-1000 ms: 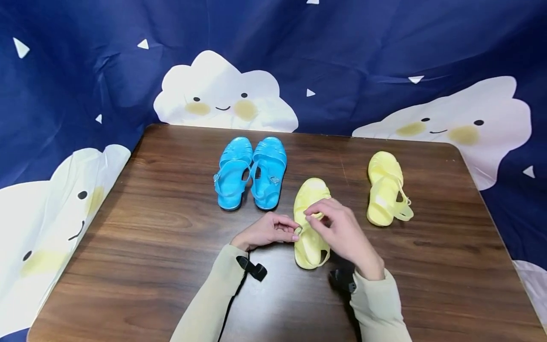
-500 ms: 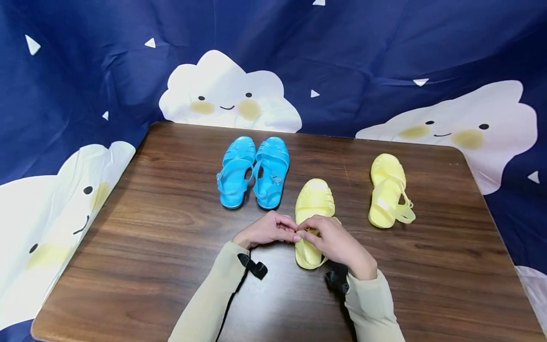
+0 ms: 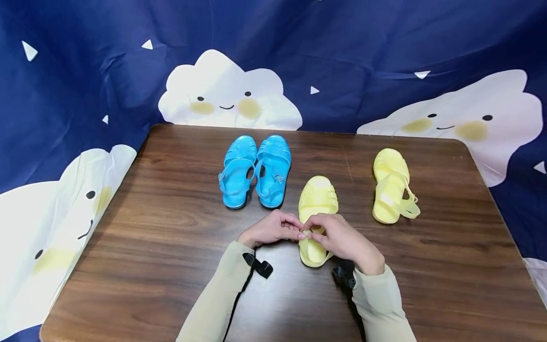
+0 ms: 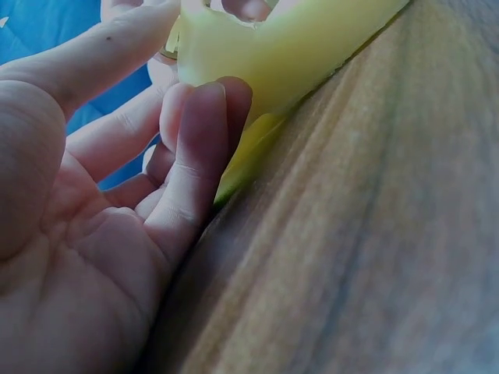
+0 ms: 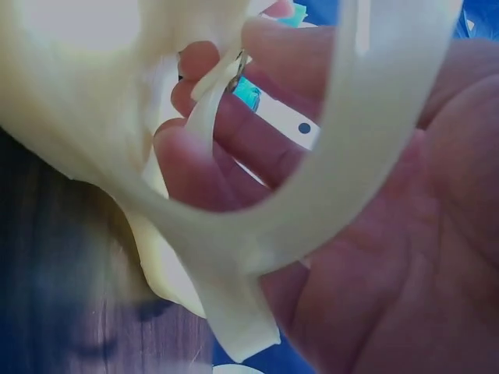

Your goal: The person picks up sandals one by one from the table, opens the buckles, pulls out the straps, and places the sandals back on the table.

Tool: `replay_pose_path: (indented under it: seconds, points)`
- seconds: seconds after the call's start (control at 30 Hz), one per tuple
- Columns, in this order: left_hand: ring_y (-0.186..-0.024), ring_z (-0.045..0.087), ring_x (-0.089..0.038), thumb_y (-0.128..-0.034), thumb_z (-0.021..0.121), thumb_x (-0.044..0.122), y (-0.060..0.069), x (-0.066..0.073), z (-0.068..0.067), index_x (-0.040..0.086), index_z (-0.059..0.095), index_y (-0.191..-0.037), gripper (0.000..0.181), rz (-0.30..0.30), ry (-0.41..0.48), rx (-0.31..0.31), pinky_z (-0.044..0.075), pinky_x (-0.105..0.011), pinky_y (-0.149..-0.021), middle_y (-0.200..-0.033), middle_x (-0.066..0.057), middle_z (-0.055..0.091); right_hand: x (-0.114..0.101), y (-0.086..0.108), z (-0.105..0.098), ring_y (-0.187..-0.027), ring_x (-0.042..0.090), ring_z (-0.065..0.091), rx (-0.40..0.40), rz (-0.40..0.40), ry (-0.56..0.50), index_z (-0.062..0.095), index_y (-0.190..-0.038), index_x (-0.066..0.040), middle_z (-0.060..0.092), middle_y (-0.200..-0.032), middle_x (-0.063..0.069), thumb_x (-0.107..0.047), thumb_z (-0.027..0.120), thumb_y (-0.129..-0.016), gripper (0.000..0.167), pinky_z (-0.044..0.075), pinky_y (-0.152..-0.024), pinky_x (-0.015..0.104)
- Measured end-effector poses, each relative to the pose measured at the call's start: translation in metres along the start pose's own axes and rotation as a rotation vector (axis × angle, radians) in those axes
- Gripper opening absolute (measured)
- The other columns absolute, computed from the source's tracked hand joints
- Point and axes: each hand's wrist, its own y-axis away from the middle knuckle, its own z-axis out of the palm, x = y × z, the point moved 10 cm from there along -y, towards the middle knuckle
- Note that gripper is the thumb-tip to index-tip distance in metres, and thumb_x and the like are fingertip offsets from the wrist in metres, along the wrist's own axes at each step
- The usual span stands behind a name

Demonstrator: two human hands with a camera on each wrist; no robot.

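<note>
A yellow jelly sandal point(image 3: 318, 197) lies toe away in front of me, with both hands at the left edge of its middle. My left hand point(image 3: 274, 229) pinches the sandal's side near a small metal buckle point(image 5: 237, 72). Thumb and fingers of my right hand point(image 3: 344, 239) pinch the ankle strap point(image 5: 374, 148) at that buckle, and the fingertips of both hands meet there. In the right wrist view the strap curves in a wide loop across the right palm. The fingers partly cover the buckle, so whether the strap is through it cannot be told.
Two blue sandals point(image 3: 273, 166) stand side by side behind my left hand. Another yellow sandal point(image 3: 390, 185) lies to the right, its strap hanging loose on the table point(image 3: 171, 228). A dark blue cloth point(image 3: 342, 42) with clouds hangs behind the table.
My right hand has come left and down from over the sandal's middle, bringing the strap to the left hand at the buckle. The left hand stays in place there.
</note>
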Motion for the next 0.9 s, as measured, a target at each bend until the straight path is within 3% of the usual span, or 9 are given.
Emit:
replay_pose_path:
  seconds: [0.23, 0.37, 0.53, 0.9]
  points:
    - [-0.072, 0.058, -0.005, -0.0864, 0.071, 0.011, -0.0003, -0.0003, 0.0013, 0.002, 0.072, -0.104, 0.020, -0.001, 0.009, -0.010, 0.049, -0.020, -0.068, -0.082, 0.004, 0.066, -0.0043, -0.0019, -0.0042, -0.089, 0.016, 0.060, 0.048, -0.033, 0.039, 0.070, -0.089, -0.014, 0.068, -0.092, -0.001, -0.008, 0.071, -0.086, 0.006, 0.049, -0.080, 0.036]
    - [-0.071, 0.058, -0.005, -0.0864, 0.071, 0.010, 0.0013, -0.0005, 0.0000, 0.002, 0.072, -0.104, 0.019, -0.009, 0.008, -0.009, 0.049, -0.020, -0.068, -0.082, 0.004, 0.067, -0.0054, -0.0033, -0.0044, -0.081, 0.011, 0.058, 0.056, -0.039, 0.029, 0.070, -0.086, -0.013, 0.065, -0.084, -0.004, -0.005, 0.070, -0.085, 0.008, 0.049, -0.074, 0.030]
    - [-0.073, 0.059, -0.005, -0.0865, 0.071, 0.010, 0.0012, 0.0010, 0.0001, 0.002, 0.072, -0.105, 0.020, -0.004, -0.003, -0.012, 0.050, -0.020, -0.069, -0.084, 0.003, 0.067, -0.0037, -0.0031, -0.0053, -0.069, 0.005, 0.053, 0.050, -0.023, 0.014, 0.069, -0.081, -0.013, 0.062, -0.073, -0.007, -0.001, 0.068, -0.084, 0.012, 0.047, -0.065, 0.023]
    - [-0.075, 0.058, -0.005, -0.0864, 0.071, 0.010, 0.0018, 0.0018, 0.0020, 0.003, 0.072, -0.106, 0.021, -0.010, -0.029, -0.021, 0.049, -0.019, -0.069, -0.086, 0.002, 0.066, 0.0037, -0.0034, 0.0008, -0.067, 0.004, 0.048, -0.007, -0.023, -0.035, 0.066, -0.085, -0.013, 0.057, -0.072, -0.008, -0.003, 0.065, -0.086, 0.010, 0.043, -0.063, 0.021]
